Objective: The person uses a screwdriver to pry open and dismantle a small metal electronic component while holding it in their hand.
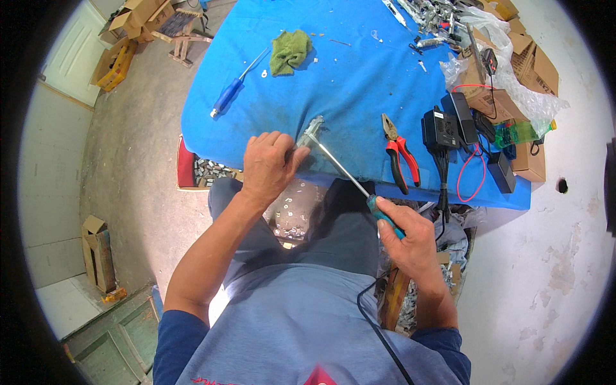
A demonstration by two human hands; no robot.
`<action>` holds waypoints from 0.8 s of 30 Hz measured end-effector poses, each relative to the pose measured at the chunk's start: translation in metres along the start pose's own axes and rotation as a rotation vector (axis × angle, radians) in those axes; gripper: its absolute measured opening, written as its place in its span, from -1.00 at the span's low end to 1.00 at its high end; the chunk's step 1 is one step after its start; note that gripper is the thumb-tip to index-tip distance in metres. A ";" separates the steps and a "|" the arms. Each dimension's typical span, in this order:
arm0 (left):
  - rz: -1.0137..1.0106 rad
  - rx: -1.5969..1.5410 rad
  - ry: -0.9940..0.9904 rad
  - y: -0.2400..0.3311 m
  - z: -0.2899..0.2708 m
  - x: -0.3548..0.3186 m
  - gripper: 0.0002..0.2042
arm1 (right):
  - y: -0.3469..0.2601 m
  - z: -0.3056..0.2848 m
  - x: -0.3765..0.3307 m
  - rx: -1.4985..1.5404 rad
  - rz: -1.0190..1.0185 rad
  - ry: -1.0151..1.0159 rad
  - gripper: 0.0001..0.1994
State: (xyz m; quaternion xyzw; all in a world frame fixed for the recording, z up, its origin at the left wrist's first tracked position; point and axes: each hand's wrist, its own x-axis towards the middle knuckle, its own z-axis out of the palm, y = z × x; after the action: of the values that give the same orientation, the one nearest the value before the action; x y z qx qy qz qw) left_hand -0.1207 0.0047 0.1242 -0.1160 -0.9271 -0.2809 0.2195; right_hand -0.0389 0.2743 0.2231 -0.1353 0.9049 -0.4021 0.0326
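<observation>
Red lettering (215, 382) on the grey-blue shirt (289, 321) was cut off by the lower edge. The right hand (410, 239) had its fingers closed round the turquoise handle of a screwdriver (345, 171), partly hiding it. The left hand's (266, 165) fingers were pinched narrow on a small metal piece (312, 128) near the counter's (359, 83) front edge, covering its lower end; the screwdriver's tip lay against it, its exact shape unclear. Rightward, a black power adapter (440, 131) bore printing too small to read. Farthest, a heap of metal parts (431, 16) ran out of view.

Grey-blue shirt (289, 321), short navy sleeves (176, 343), red lettering (208, 382), dark trousers (353, 237), bare hands (268, 162)
</observation>
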 end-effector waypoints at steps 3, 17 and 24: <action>0.005 0.008 -0.001 -0.001 0.000 0.000 -0.72 | 0.001 -0.002 0.006 0.040 0.069 -0.048 -0.66; 0.009 -0.019 0.022 -0.002 0.001 0.003 -0.72 | 0.023 0.006 0.003 0.233 0.209 -0.018 -0.67; -0.001 -0.022 0.018 -0.002 0.000 0.000 -0.71 | 0.005 0.004 0.006 0.036 0.028 0.028 -0.66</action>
State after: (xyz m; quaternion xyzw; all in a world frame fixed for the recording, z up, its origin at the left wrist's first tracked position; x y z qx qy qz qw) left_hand -0.1216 0.0029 0.1237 -0.1153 -0.9220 -0.2922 0.2264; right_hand -0.0453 0.2728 0.2172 -0.1165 0.8997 -0.4197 0.0279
